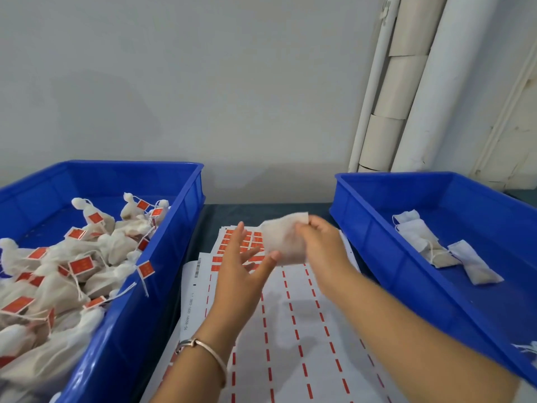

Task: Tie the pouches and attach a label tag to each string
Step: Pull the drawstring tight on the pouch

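My right hand (318,242) pinches a white fabric pouch (283,239) by its upper right corner and holds it in the air above the sticker sheets. My left hand (242,266) is spread with straight fingers just left of the pouch, and its thumb tip touches the pouch's lower edge. Sheets of red label stickers (252,247) lie on the table under both hands. The left blue bin (162,242) holds several tied pouches with red tags (81,264). The right blue bin (377,248) holds a few untied pouches (418,237).
White backing sheets with red dashes (293,330) cover the table between the bins. A pale wall stands behind, with white pipes (406,97) at the back right. A bracelet sits on my left wrist.
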`<state>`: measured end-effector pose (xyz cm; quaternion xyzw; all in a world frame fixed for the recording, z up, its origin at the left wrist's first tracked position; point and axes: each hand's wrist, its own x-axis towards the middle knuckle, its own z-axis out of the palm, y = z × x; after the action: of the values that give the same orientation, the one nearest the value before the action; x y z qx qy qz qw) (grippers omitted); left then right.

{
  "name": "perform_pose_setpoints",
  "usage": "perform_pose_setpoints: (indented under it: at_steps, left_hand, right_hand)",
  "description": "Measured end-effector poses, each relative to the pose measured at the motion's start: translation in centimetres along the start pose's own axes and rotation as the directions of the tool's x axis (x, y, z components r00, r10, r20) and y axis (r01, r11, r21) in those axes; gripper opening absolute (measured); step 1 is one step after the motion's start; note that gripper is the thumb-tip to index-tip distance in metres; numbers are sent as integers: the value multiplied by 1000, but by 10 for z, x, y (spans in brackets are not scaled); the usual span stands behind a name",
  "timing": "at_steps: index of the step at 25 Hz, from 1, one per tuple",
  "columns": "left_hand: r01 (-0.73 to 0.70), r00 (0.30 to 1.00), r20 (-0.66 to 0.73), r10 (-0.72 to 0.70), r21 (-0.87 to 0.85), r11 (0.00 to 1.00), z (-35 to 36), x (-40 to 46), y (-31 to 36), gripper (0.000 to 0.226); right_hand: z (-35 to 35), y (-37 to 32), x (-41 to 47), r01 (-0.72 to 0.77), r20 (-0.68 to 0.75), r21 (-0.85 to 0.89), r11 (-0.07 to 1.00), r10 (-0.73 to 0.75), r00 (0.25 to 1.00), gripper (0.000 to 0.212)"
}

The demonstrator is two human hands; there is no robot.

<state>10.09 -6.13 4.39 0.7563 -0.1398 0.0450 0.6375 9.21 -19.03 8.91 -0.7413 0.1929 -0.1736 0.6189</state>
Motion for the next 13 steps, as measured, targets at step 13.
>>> perform_pose_setpoints:
  at_steps: [13]
  left_hand:
    - [-218, 972, 23, 235, 471, 855, -5, -13, -37, 24]
  right_hand:
    - [-3, 87, -22, 412, 156, -249, 876, -384, 910, 47]
